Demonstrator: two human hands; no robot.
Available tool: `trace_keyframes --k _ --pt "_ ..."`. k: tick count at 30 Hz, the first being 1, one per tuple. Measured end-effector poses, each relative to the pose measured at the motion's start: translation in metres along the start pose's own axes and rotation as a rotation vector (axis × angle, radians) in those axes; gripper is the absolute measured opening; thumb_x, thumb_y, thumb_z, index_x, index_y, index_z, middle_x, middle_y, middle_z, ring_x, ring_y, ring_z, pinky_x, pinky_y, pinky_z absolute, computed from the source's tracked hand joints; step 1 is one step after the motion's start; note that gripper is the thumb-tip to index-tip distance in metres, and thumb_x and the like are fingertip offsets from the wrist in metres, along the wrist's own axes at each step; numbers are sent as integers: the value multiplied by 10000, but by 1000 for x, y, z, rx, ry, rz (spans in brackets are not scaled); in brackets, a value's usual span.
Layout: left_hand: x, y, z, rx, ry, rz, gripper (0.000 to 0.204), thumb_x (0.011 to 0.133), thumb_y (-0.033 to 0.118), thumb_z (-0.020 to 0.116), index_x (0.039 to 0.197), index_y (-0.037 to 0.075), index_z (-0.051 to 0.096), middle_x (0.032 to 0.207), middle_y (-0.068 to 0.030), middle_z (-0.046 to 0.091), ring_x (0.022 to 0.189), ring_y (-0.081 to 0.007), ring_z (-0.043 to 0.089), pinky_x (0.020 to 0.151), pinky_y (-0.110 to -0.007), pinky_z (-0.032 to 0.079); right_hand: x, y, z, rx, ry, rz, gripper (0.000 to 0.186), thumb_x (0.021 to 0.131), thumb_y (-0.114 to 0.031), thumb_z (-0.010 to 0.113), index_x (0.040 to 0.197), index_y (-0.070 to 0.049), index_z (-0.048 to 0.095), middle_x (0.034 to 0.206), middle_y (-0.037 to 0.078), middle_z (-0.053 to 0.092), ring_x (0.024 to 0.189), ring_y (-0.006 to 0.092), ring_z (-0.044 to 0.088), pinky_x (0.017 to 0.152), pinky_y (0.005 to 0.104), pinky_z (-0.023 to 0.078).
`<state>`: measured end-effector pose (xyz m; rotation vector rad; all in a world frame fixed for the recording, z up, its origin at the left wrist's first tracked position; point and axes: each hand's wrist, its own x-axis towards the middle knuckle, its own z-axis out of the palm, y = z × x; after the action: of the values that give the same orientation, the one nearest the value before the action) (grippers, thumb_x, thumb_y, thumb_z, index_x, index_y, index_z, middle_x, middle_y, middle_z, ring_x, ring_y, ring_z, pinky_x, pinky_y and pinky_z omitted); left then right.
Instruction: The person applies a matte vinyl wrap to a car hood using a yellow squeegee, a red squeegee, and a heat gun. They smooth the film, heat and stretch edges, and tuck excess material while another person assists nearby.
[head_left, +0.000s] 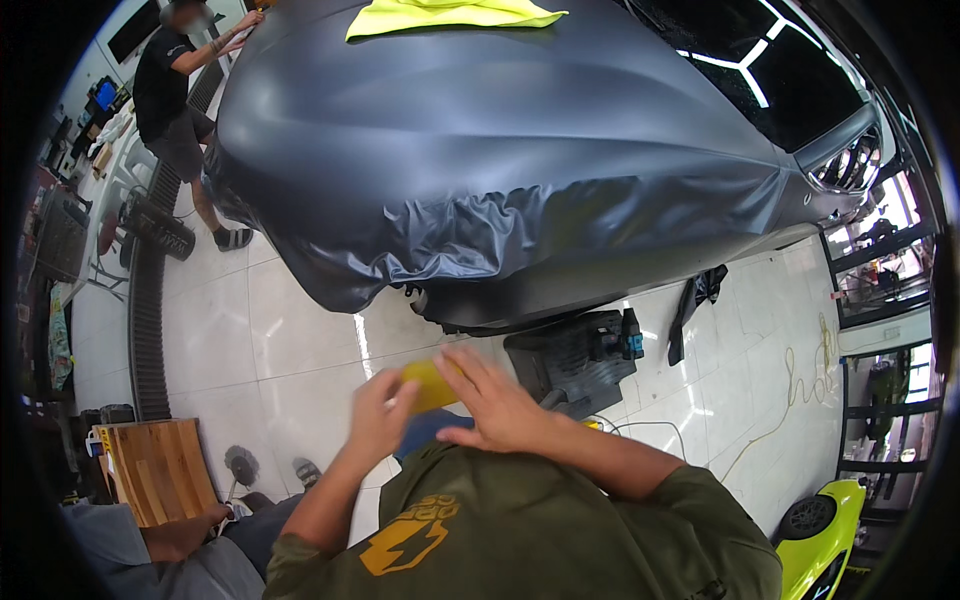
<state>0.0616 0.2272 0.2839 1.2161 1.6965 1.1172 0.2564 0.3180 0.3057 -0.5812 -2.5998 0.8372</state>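
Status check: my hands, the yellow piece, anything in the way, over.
Left hand holding yellow piece, right hand against it, motion-blurred. Dark film wrinkled on car. Dark bottle forward-right, near car.

Left hand is half curled, right hand has fingers extended, forearms slant inward.

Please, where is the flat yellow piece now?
In the head view, the flat yellow piece is below and slightly left of centre, between the left hand and right hand.
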Motion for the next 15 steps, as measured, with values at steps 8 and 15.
trace_keyframes --k 8,15 --pt "73 79 67 -643 -111 185 192 930 131 593 1017 -40 603 811 -63 640 701 -68 555 638 -241 459 23 16 -118 -133 2 106 927 642 -241 802 1404 3 335 1208 205 445 1101 371 472 953 423 397" --pt "78 59 77 -663 -119 265 299 930 115 598 1196 -19 575 1028 -79 637 917 -124 583 814 -264 471 32 29 -148 -117 133 212 212 822 -142 655 958 -7 566 852 161 558 803 375 563 706 423 459"
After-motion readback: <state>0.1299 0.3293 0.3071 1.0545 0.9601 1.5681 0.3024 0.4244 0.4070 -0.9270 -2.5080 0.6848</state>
